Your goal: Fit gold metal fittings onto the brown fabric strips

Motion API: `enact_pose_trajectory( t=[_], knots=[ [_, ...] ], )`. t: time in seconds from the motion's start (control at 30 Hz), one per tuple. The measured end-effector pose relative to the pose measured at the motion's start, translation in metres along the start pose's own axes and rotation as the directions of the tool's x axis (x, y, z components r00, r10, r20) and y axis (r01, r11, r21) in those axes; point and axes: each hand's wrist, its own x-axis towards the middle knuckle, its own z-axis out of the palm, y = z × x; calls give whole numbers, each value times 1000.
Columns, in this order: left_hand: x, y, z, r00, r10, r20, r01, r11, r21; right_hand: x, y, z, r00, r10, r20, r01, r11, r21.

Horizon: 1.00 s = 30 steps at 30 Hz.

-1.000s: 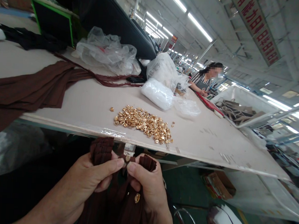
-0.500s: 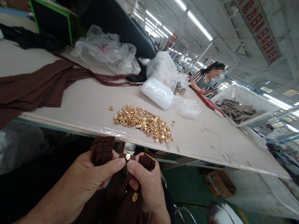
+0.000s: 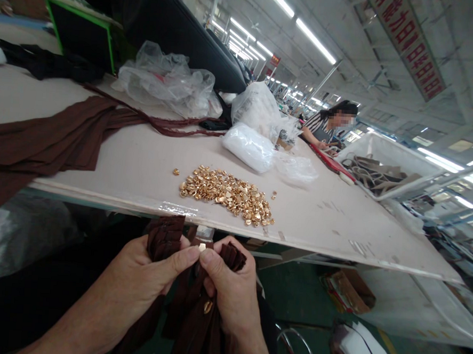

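Observation:
Both hands are in front of the table edge, pinching brown zipper tape. My left hand is closed on a folded stack of brown zipper tapes, its thumb at a small gold zipper slider. From the other side, my right hand grips more tape ends, its thumb tip against the same slider. Lower down, another gold slider sits on the hanging tapes. The fingers hide how the upper slider sits on its tape. Just beyond my hands, a pile of gold sliders lies on the table.
Brown strips lie across the left of the table. Clear plastic bags stand behind the pile. A co-worker is at the far side, near a white bin of straps. A cardboard box is underneath.
My thumbs have come closer together over the upper slider, covering more of it. The lower slider on the hanging tapes has shifted slightly left and turned.

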Motion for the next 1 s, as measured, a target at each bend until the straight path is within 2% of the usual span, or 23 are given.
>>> enact_pose_trajectory(
  t=[0.1,0.17,0.37,0.43,0.53,0.6,0.67,0.73,0.8,0.87,0.93,1.0],
  knots=[
    [1,-1,-1,998,63,22,-64,996,59,2,-8,0,1000,-5,9,5,998,-59],
    [1,-2,-1,998,60,35,-63,994,87,4,-14,-1,999,-30,10,31,992,-124],
    [-1,1,3,995,-87,59,87,996,0,5,-21,2,990,-139,18,138,938,-317],
    [-1,4,5,994,-96,58,96,995,0,5,-20,5,968,-251,-1,220,854,-471],
    [0,9,8,996,-77,42,76,997,30,10,-22,13,887,-460,24,329,595,-733],
    [1,11,9,996,-79,44,78,997,25,18,-27,18,820,-571,28,328,430,-841],
    [2,14,11,996,-80,46,79,997,19,27,-34,21,775,-632,-3,294,365,-883],
    [3,17,12,997,-75,33,74,997,28,32,-41,23,785,-619,-34,309,438,-844],
    [3,19,14,997,-76,20,75,997,34,32,-46,23,844,-536,-22,362,599,-715],
    [2,20,15,997,-76,27,75,997,25,27,-47,21,903,-427,43,377,744,-552],
    [1,21,16,997,-69,35,69,998,10,18,-46,17,929,-353,110,364,820,-442],
    [0,19,15,998,-62,21,62,998,15,10,-44,13,934,-327,145,358,850,-387]
  ],
)
